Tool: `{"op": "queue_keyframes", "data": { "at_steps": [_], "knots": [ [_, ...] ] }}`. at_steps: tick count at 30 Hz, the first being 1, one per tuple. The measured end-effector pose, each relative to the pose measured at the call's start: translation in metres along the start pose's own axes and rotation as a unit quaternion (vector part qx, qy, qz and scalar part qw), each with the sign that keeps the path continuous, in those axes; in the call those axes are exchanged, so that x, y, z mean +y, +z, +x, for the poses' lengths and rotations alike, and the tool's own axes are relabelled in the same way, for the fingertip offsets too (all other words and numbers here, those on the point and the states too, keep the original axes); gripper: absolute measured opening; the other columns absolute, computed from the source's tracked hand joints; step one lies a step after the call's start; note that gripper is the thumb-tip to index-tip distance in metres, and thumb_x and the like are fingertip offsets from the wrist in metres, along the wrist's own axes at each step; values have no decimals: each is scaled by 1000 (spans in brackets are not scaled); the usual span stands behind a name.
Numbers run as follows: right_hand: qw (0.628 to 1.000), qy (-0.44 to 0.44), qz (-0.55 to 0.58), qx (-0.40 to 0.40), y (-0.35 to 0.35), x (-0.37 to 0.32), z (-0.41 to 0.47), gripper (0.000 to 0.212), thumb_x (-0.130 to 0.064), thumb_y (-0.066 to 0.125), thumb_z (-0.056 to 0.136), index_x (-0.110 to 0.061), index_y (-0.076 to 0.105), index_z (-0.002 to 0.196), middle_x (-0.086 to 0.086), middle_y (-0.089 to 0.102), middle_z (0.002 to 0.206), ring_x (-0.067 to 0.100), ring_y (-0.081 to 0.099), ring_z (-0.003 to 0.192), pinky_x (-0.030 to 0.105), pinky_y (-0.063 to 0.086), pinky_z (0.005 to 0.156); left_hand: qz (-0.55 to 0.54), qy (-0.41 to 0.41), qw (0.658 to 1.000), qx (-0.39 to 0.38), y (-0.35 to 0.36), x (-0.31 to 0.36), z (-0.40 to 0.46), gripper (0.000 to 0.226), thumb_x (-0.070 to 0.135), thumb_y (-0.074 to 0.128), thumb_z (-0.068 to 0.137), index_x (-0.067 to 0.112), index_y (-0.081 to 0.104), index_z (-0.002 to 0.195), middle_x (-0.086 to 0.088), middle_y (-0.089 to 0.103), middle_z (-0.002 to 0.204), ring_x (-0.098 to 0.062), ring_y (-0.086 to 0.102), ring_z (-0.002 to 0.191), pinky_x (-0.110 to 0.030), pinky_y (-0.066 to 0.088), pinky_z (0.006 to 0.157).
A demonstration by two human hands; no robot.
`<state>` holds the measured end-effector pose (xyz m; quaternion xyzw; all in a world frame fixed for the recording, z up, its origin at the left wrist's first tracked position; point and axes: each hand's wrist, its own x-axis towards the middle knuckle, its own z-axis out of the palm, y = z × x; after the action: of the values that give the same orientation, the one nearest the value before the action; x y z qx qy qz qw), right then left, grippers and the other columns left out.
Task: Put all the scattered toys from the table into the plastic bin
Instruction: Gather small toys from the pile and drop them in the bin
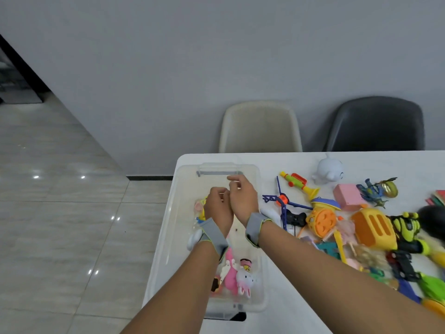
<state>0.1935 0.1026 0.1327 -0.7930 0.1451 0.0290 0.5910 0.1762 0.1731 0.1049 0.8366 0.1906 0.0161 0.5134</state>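
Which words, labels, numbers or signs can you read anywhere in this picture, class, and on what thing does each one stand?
No text can be read in this view.
The small brown and yellow toy in the plastic bin bears marks too blurred to read.
The books at the right edge of the table are too small to read.
The pink box shows no print.

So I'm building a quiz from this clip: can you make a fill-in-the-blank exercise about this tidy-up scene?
1. Both hands hover over the clear plastic ____.
2. The pink rabbit plush toy lies ____ the clear plastic bin.
3. The orange toy toaster sits on the white ____.
4. Behind the white table stand ____ chairs, one cream chair and one black chair.

Missing words: bin; inside; table; two
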Motion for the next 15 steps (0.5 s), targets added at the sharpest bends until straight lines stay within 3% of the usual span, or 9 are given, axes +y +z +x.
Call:
{"op": "queue_keyframes", "data": {
  "at_steps": [5, 10, 15],
  "knots": [
    [996, -41, 20, 72, -65, -5, -11, 25, -16, 42, 99, -23, 62, 111, 0, 66, 111, 22, 63, 101, 42, 51, 92, -16, 30, 999, 34, 22, 41, -29, 15, 28, 50, 98, 24, 53, 112, 9, 65, 88, -18, 61, 84, -29, 42, 73],
    [991, -23, 20, 127, -127, 19, -6, 25, -12, 44, 98, -18, 64, 111, 6, 68, 105, 26, 64, 97, 42, 52, 88, -27, 63, 998, 8, 53, 68, -52, 16, 28, 52, 97, 27, 53, 113, 17, 63, 81, -8, 58, 79, -25, 38, 71],
    [989, 16, -32, 147, -177, 64, 3, 24, -13, 45, 96, -17, 64, 110, 5, 69, 104, 24, 64, 91, 35, 50, 81, -6, 80, 996, -41, 94, 77, -71, 17, 25, 52, 97, 29, 52, 114, 17, 61, 85, 7, 55, 73, -5, 33, 58]
  ]
}}
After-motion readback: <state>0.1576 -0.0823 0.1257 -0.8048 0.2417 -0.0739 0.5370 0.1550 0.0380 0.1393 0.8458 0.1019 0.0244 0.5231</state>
